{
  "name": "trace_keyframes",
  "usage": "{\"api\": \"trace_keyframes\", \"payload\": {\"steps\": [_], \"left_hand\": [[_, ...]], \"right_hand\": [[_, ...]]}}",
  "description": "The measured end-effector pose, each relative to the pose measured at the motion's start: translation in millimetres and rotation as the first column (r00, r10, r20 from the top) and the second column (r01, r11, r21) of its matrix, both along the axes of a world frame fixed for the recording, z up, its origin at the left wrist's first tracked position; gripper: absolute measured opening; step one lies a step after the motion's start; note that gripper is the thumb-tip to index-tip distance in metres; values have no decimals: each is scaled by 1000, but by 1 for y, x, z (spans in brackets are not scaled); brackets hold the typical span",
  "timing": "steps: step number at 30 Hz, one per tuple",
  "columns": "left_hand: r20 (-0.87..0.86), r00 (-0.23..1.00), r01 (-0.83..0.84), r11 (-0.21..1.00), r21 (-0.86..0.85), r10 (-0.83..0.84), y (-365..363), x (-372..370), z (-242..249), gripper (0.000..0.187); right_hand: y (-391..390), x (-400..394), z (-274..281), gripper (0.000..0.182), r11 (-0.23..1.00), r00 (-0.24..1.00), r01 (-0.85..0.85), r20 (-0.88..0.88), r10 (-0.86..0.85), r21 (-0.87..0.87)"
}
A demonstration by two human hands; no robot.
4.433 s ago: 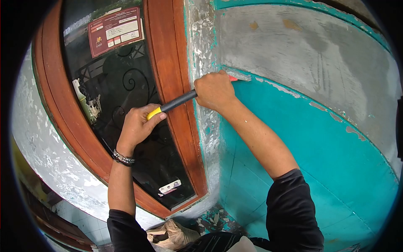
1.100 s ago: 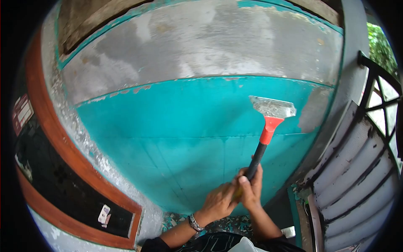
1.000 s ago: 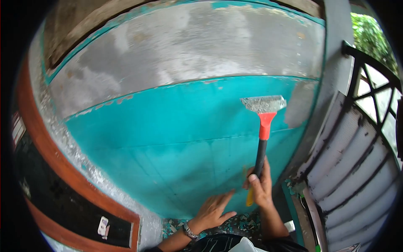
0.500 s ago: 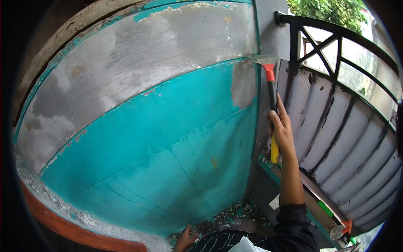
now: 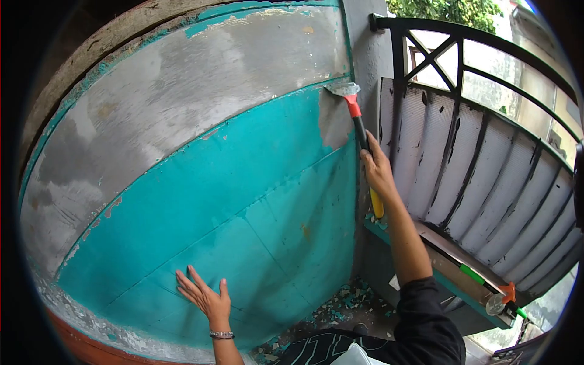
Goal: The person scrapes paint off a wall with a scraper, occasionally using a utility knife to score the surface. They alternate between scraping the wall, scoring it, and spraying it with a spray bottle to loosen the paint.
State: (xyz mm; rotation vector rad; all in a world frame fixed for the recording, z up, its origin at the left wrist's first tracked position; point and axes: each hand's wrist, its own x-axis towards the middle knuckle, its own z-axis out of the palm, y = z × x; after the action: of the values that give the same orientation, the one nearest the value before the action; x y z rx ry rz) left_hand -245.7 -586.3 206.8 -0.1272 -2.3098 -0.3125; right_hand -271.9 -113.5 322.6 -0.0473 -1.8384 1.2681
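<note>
Scraper (image 5: 358, 125) sits in your right hand (image 5: 378, 171), fingers clamped round its black grip, blade against the bare patch on the wall (image 5: 231, 201); your left hand (image 5: 205, 296) lies flat, fingers spread, on the teal paint.

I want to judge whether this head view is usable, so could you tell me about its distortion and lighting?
Head view: strong fisheye bend with black corners; the wall edges curve. Daylight beyond the railing looks washed out. The scraper and right hand are sharp.
</note>
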Motion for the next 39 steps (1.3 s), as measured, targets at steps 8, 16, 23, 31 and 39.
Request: {"api": "trace_keyframes", "payload": {"steps": [8, 16, 23, 31, 39], "left_hand": [[-7, 988, -154, 986, -56, 154, 17, -5, -1, 97], [-119, 558, 782, 473, 406, -821, 144, 9, 112, 94], [-216, 506, 844, 426, 327, -835, 226, -29, 196, 39], [-354, 562, 827, 520, 215, -748, 253, -10, 240, 9], [-313, 614, 786, 595, 166, -724, 260, 0, 269, 15]], "right_hand": [[-81, -12, -5, 64, 864, 912, -366, -319, 259, -345], [-81, -37, 36, 39, 849, 866, -455, -356, 351, -270], [-58, -36, 65, 43, 972, 941, -228, -244, 233, 50], [-15, -56, 100, 33, 678, 748, 515, -661, -57, 524], [-7, -79, 110, 26, 799, 785, 293, -609, 113, 526]]}}
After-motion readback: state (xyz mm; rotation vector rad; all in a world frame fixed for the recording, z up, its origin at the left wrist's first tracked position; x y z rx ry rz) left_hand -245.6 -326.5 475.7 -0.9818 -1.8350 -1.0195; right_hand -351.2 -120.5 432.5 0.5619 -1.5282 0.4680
